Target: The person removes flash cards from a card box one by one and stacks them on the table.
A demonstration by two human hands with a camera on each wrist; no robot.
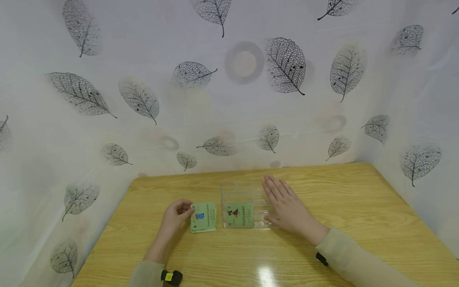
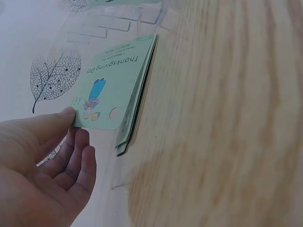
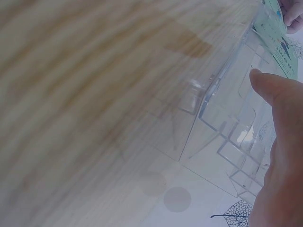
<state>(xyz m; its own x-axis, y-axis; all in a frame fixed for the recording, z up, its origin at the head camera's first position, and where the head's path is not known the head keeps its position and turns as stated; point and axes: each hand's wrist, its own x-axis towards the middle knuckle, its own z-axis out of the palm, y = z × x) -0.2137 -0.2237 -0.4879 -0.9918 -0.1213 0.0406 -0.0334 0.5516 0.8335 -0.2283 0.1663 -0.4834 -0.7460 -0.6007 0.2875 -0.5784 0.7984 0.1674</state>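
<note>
My left hand point(image 1: 175, 215) pinches the corner of a green card point(image 2: 106, 85) printed "Thanksgiving Day", thumb on top and fingers below. More green cards point(image 2: 138, 111) lie under it in a small stack, their edges fanned slightly apart. To the right of the stack is a clear plastic organizer point(image 1: 236, 187) with stepped compartments. A green "Halloween" card point(image 1: 240, 215) lies in its left front part. Over the organizer's right side my right hand point(image 1: 288, 209) rests with straight fingers, thumb point(image 3: 267, 82) held apart along the clear plastic.
Everything sits on a light wooden table point(image 1: 340, 207). A white curtain point(image 1: 244, 107) with dark leaf prints hangs behind the table and along both sides. Glare point(image 1: 266, 275) shows near the table's front.
</note>
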